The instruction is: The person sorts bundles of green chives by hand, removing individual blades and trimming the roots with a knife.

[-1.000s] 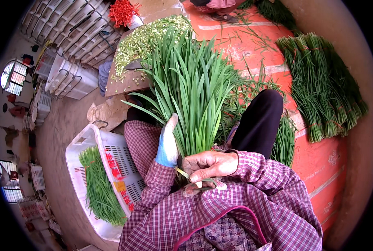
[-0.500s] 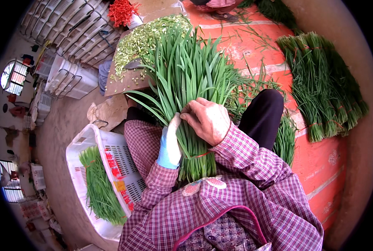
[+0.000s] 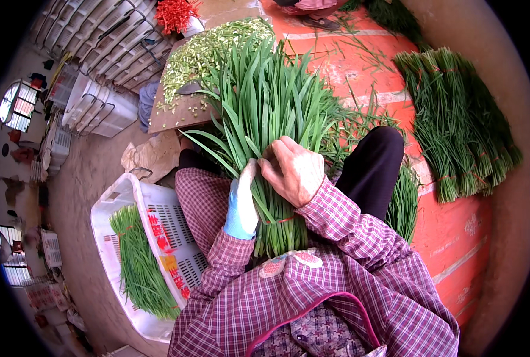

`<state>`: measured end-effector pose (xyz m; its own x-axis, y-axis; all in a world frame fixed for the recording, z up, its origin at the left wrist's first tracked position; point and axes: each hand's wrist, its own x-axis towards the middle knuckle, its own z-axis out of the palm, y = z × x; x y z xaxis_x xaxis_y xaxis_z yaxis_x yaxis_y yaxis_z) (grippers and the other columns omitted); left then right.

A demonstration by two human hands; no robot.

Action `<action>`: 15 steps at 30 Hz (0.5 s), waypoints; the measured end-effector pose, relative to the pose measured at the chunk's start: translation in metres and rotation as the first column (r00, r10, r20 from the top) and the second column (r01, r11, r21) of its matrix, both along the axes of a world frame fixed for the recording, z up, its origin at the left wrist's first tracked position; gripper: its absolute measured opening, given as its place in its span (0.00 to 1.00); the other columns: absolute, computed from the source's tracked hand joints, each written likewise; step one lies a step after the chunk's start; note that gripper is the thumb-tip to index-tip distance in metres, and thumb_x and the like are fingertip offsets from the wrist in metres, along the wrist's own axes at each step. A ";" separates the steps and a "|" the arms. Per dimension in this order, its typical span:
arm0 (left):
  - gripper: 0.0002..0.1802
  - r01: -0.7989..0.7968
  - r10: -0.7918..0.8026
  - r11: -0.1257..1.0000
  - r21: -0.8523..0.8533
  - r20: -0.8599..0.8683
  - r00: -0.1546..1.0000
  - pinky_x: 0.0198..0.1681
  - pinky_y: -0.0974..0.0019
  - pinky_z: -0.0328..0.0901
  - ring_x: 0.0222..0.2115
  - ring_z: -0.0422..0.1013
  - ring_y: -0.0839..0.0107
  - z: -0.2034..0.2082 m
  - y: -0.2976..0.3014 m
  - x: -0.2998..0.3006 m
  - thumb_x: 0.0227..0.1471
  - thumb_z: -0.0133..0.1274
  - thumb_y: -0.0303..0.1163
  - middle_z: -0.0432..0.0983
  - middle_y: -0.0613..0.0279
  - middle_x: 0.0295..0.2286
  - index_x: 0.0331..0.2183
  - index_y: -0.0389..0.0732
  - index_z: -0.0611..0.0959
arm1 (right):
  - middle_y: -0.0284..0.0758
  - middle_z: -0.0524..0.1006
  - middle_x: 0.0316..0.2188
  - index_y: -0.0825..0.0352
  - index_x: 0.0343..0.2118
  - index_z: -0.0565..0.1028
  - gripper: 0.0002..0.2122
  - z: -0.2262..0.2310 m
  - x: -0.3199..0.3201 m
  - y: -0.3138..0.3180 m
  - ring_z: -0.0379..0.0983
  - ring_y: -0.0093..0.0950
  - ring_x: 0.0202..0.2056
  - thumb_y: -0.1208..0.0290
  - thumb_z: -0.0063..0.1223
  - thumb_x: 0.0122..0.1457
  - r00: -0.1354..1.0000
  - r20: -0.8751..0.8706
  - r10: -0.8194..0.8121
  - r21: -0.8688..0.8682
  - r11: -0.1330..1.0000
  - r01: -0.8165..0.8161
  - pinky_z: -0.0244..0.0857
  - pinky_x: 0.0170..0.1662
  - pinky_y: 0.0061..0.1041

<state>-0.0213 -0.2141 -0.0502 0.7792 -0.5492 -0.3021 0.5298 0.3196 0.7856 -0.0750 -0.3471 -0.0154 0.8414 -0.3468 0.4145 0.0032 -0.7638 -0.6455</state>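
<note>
A thick bundle of garlic chives stands between my knees, leaves fanned away from me and pale stems toward my lap. A thin red tie circles it near the stem end. My left hand, in a white and blue glove, is wrapped round the bundle's left side. Bare, my right hand lies over the front of the leaves, its thumb and fingers pinched together close to the left fingertips. What is inside that pinch is hidden.
At left, a white plastic basket holds tied chives. A board with cut pieces and a dark blade lies ahead, red ties beyond. More bundles rest right on the red sheet. Crates are stacked far left; another person's foot shows.
The right hand has shifted very slightly up and left, its fingers still pinched. My left hand keeps its hold on the bundle, which stays in place.
</note>
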 end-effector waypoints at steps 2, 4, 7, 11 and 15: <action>0.23 0.016 -0.016 1.000 -0.017 0.012 1.000 0.55 0.68 0.62 0.47 0.69 0.70 -0.007 0.006 0.001 0.63 0.42 0.40 0.72 0.57 0.47 0.53 0.34 0.71 | 0.35 0.70 0.28 0.64 0.31 0.72 0.08 0.012 -0.012 0.003 0.72 0.36 0.30 0.68 0.57 0.52 0.993 0.067 0.099 -0.034 0.995 -0.097 0.67 0.29 0.35; 0.24 0.042 -0.034 0.999 -0.033 0.221 0.975 0.56 0.66 0.61 0.49 0.68 0.69 -0.016 0.013 -0.002 0.63 0.42 0.41 0.70 0.56 0.49 0.53 0.33 0.70 | 0.35 0.69 0.32 0.64 0.32 0.72 0.08 0.012 -0.021 0.003 0.71 0.36 0.34 0.70 0.57 0.51 0.954 0.222 0.201 -0.043 0.980 -0.196 0.68 0.31 0.33; 0.24 0.002 -0.011 0.998 0.058 0.151 0.988 0.53 0.67 0.62 0.47 0.67 0.71 -0.011 0.010 -0.002 0.63 0.42 0.43 0.70 0.57 0.47 0.51 0.35 0.72 | 0.37 0.73 0.31 0.67 0.36 0.72 0.07 0.002 -0.039 0.006 0.74 0.33 0.33 0.72 0.55 0.57 0.933 0.231 0.275 0.243 0.912 -0.329 0.69 0.35 0.29; 0.20 -0.032 0.033 0.991 0.130 -0.002 0.999 0.38 0.71 0.67 0.33 0.71 0.75 0.012 -0.003 -0.003 0.62 0.44 0.45 0.75 0.64 0.33 0.42 0.38 0.77 | 0.34 0.74 0.30 0.69 0.37 0.68 0.07 -0.003 -0.044 0.006 0.73 0.21 0.33 0.70 0.48 0.64 0.937 0.228 0.264 0.798 0.501 -0.335 0.69 0.32 0.21; 0.19 -0.003 0.005 0.992 0.129 -0.016 1.000 0.24 0.76 0.65 0.21 0.69 0.78 0.021 -0.010 -0.006 0.61 0.45 0.48 0.72 0.69 0.22 0.36 0.40 0.77 | 0.29 0.73 0.29 0.65 0.37 0.66 0.06 -0.016 -0.034 0.001 0.70 0.17 0.28 0.68 0.46 0.65 0.949 0.195 0.246 0.976 0.049 -0.213 0.69 0.28 0.16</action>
